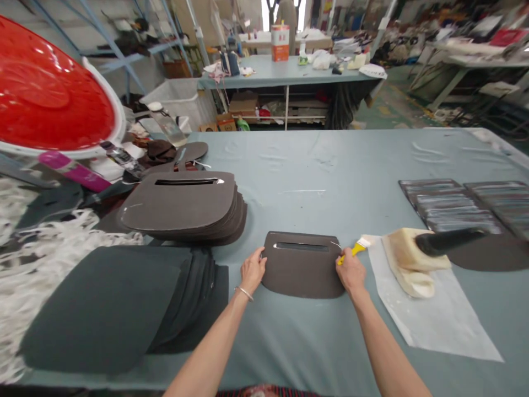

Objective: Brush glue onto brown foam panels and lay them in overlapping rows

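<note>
A dark grey-brown bag panel with a zipper slot along its top lies on the table in front of me. My left hand pinches its left edge. At the right edge is my right hand, closed around a yellow-handled brush while its fingers also touch the panel. The white bristles point up and right. To the left sits a stack of similar panels, the top one showing a zipper slot. Nearer me is a pile of dark green pieces.
Right of my hand, a cream block-like container with a black handle-like tube rests on a white sheet. Dark rectangular pieces with glossy stripes lie beyond. A red basin and white strips crowd the left side.
</note>
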A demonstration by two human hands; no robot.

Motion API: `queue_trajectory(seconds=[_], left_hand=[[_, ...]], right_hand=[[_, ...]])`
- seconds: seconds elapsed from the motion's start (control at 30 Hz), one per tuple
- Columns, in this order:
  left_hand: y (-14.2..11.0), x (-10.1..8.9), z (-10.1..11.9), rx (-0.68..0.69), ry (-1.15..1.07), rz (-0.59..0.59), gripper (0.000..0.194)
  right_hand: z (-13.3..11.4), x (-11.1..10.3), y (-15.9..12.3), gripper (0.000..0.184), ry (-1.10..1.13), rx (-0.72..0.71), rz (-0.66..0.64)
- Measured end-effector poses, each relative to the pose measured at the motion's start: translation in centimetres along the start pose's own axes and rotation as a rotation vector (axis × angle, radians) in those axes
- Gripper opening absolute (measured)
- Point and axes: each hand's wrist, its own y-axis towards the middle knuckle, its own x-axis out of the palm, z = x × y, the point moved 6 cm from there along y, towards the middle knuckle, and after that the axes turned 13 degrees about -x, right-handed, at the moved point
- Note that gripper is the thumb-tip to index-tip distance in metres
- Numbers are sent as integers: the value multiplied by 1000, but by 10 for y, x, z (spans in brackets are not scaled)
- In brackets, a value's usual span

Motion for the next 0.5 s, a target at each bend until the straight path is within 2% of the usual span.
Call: queue_trajectory(seconds=[0.4, 0.5], left_hand=[[3, 7, -2, 66, 29, 24, 39], [2, 7, 1, 56, 67, 89, 39]], right_hand=[[1, 1, -2, 21, 32, 10, 7], [-2, -4, -2, 20, 25, -2, 29]])
